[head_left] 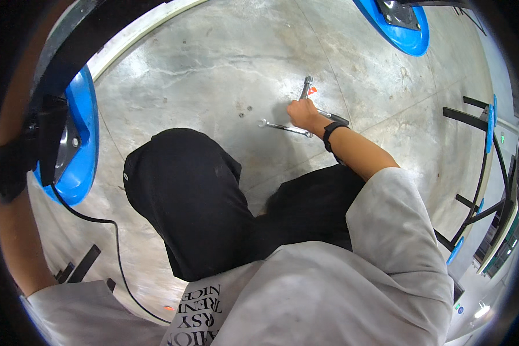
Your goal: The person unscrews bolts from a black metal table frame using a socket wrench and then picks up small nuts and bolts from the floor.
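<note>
The right hand (301,112) is reached out to the concrete floor (213,69), fingers curled on the socket wrench (307,87) — its long axis pointing away — the spanner (284,127) just beside; the left hand is not seen.

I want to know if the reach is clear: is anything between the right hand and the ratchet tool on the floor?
Nothing visible. The right hand is already on the ratchet tool. The combination wrench lies beside it on the concrete floor, not between them.
</note>
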{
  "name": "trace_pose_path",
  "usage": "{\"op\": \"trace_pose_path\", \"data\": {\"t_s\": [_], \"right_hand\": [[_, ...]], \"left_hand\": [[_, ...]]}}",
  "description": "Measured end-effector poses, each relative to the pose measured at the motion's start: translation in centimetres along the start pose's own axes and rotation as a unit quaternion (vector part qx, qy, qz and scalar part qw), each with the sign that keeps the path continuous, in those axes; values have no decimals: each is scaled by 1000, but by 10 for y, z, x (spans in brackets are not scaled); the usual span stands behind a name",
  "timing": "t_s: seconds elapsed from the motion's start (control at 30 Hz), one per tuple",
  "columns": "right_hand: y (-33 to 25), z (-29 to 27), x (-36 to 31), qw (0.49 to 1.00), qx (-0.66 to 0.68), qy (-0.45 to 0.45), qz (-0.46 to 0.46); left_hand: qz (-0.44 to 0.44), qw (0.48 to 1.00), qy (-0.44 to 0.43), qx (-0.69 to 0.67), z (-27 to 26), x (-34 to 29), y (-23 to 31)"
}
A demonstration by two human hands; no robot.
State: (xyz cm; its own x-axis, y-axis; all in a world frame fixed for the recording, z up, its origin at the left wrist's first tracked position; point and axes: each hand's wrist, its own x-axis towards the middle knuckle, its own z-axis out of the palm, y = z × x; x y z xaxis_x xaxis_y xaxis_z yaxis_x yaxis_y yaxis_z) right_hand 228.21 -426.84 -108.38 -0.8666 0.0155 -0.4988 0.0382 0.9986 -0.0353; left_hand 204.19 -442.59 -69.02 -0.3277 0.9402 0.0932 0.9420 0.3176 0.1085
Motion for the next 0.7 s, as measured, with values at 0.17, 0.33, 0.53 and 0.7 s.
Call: {"op": "trace_pose_path", "data": {"t_s": [0.17,0.33,0.53,0.7], "right_hand": [[-49,-53,24,988,138,-44,54],[-49,-152,17,925,358,118,44],[-82,-325,-9,625,707,307,-121],[-87,-364,-38,454,806,362,-114]], "left_hand": [[-92,992,-66,-49,-43,15,-23],[6,998,-27,-49,-64,42,-31],[-5,998,-67,-19,-86,58,-18],[1,997,-70,-12,-87,70,-9]]}}
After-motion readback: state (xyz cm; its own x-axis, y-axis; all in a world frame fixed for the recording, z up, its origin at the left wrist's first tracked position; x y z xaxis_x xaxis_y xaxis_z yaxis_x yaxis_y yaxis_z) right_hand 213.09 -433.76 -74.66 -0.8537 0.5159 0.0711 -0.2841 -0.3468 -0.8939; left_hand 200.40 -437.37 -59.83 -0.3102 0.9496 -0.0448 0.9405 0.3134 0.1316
